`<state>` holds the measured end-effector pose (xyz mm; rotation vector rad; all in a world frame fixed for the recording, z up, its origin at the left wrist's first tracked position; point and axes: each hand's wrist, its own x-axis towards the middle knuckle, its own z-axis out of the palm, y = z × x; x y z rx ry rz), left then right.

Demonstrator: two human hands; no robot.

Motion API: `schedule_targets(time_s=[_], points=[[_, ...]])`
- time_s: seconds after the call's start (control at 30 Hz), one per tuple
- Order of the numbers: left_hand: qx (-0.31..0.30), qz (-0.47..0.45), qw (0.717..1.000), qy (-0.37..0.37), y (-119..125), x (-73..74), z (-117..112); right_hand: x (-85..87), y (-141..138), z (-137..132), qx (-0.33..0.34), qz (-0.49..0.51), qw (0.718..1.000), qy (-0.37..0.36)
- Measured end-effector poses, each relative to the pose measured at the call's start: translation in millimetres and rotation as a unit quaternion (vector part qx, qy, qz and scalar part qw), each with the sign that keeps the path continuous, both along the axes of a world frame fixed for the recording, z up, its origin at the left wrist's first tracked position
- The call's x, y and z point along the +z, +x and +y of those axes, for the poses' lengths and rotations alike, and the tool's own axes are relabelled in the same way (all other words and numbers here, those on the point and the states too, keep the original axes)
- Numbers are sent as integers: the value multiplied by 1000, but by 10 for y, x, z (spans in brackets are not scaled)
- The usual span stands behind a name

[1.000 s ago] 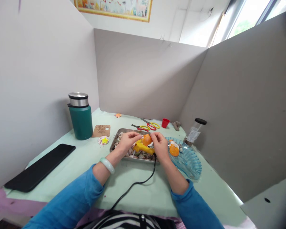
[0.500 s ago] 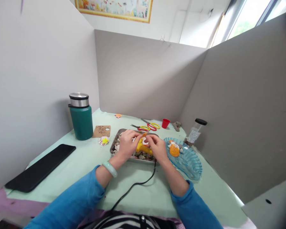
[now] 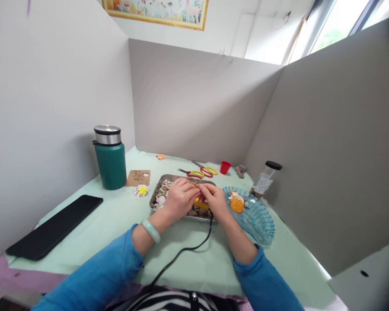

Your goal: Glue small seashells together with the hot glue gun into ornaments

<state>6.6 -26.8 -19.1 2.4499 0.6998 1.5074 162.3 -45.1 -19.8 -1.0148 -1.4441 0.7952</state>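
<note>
My left hand (image 3: 180, 198) and my right hand (image 3: 215, 198) meet fingertip to fingertip over a metal tray (image 3: 158, 184) filled with small shells. Both are curled shut on a small orange piece between them, now almost hidden by the fingers. Under the hands lies a yellow glue gun (image 3: 201, 204), whose black cord (image 3: 181, 255) runs toward me. To the right stands a blue glass dish (image 3: 259, 220) with an orange shell (image 3: 237, 204) in it.
A green flask (image 3: 110, 159) stands at the left, with a cork coaster (image 3: 138, 177) and a small decorated shell (image 3: 141, 191) beside it. A black phone (image 3: 53, 227) lies near the left edge. Scissors (image 3: 201, 172), a red cup (image 3: 225, 167) and a black-lidded jar (image 3: 266, 177) are at the back. Grey partitions wall the table.
Both hands have lowered and closed together over the tray. The orange piece, plainly visible a second ago, is now almost covered by my fingers.
</note>
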Motion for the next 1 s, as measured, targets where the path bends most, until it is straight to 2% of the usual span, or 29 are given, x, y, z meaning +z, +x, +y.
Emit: schedule_targets(time_s=[0.17,0.3,0.4,0.53,0.67,0.87,1.0], points=[[1,-32,999,-25,-1,36,-43,-16,4,10,-33,-19,999,23],[72,-114,990,-38,-26,63,-35,-34,4,5,-49,-17,998,26],[108,-119,983,-90,-39,42,52,-43,8,0,-59,-30,997,42],[84,-76,969,-221,-38,16,154,-40,5,-3,-73,-39,995,52],[34,-88,951,-295,-35,13,167,-36,-2,1,-72,-21,996,39],[12,-178,931,-319,-28,-77,237,-30,0,-7,-80,2,996,46],[17,-203,941,-270,-52,-121,289,-32,-5,-9,-69,11,996,54]])
